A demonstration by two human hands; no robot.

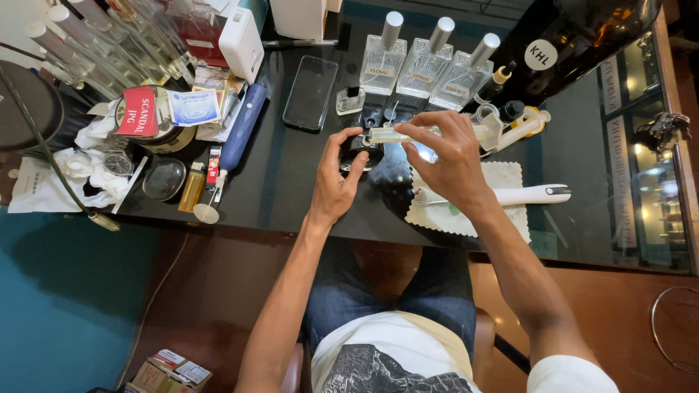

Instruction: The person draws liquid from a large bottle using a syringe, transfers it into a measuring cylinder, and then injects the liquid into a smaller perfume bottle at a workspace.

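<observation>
Left hand (336,182) is closed around one small dark bottle (360,151) standing on the black counter (291,182). Right hand (445,156) pinches one clear syringe (389,134), held level just above the bottle's mouth. Behind them stand three square clear bottles (424,67) with silver caps. One phone (310,92) lies flat; one white cloth (502,178) lies under the right wrist.

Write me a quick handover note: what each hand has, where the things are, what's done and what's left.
Left hand: fingers around a small dark bottle standing on the black glass table.
Right hand: holds a clear syringe level, its tip over the bottle.
Three square clear bottles stand behind; a white cloth and white pen-like tool lie at right.
Done: syringe at the bottle mouth.
Left: whether liquid has passed cannot be told.
</observation>
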